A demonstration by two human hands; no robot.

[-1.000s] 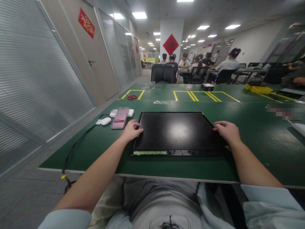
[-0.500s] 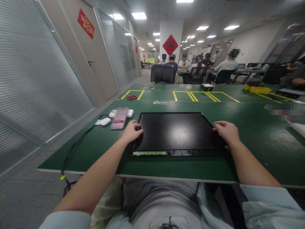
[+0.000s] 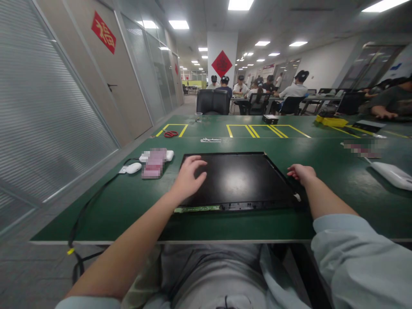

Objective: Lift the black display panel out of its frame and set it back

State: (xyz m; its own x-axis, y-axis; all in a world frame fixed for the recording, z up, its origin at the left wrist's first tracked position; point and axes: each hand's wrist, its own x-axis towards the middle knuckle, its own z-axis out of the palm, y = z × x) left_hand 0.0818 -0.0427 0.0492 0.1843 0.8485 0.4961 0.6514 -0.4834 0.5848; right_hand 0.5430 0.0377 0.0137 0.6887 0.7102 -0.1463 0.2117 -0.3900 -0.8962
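Observation:
A flat black display panel [image 3: 254, 171] lies on the green table, with a green circuit strip [image 3: 201, 209] along its near edge. My left hand [image 3: 190, 178] is over the panel's left side, thumb and fingers spread, holding nothing; whether it touches the surface I cannot tell. Just off the panel's right edge is my right hand [image 3: 301, 174], its fingers curled together and nothing visible in them. A small white tab [image 3: 296, 197] shows at the panel's right edge, below that hand.
Left of the panel are a pink phone [image 3: 154, 164] and a white mouse-like piece [image 3: 133, 168] on a black cable. Red scissors [image 3: 171, 134], a clear cup [image 3: 198, 116] and a small black box [image 3: 269, 119] stand farther back. A white device [image 3: 391, 175] lies at right.
My left hand has let go of the panel's left edge and moved inward over it, fingers opening. My right hand has come off the right edge. The view has shifted a little to the right.

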